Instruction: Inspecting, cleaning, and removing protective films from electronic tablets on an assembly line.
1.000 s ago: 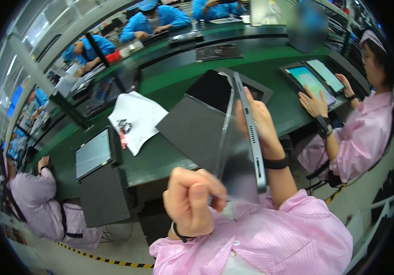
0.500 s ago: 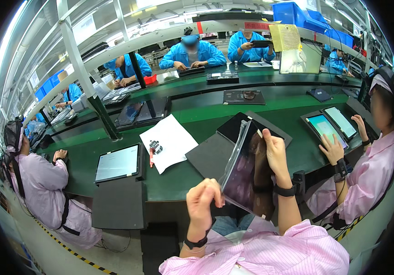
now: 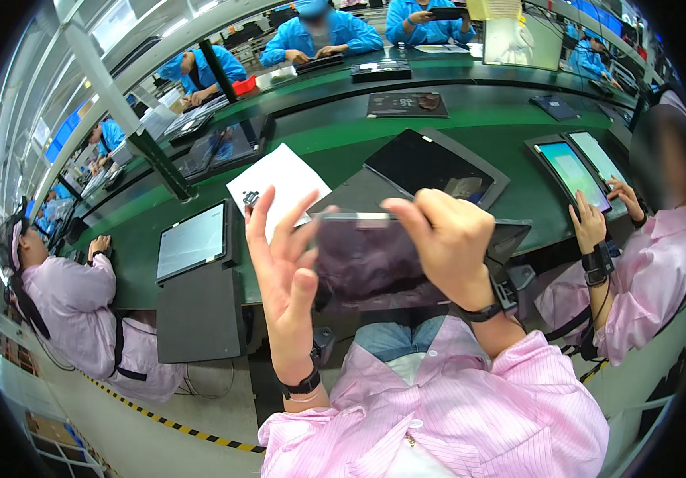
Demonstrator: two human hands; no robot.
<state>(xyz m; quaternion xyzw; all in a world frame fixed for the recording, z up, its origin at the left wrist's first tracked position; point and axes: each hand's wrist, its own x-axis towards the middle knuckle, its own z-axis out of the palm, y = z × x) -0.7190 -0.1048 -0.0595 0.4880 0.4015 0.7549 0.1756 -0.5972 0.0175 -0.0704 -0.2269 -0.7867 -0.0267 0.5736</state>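
Note:
My right hand (image 3: 448, 243) is closed, thumb stretched along the upper edge of a thin, glossy dark film sheet (image 3: 371, 263) that it grips. The sheet is held in front of my body and is partly see-through along its lower edge; a pale tab sits on its upper edge. Beside its left edge, my left hand (image 3: 283, 275) is raised with fingers spread, slightly blurred, holding nothing I can see. Beyond the sheet, a black tablet (image 3: 430, 169) with a dark screen lies on a grey pad (image 3: 355, 193) on the bench.
White paper (image 3: 283, 171) with a small dark part lies on the green bench (image 3: 131, 275). Left of it is a lit tablet (image 3: 191, 241), with a dark grey board (image 3: 199, 319) overhanging the edge. Co-workers sit at both sides; the right one touches a lit tablet (image 3: 572, 175).
The sheet has swung from tilted upright to lying crosswise, with its tabbed edge on top. My left hand has gone from a closed pinch at its corner to spread fingers. The view has tipped downward.

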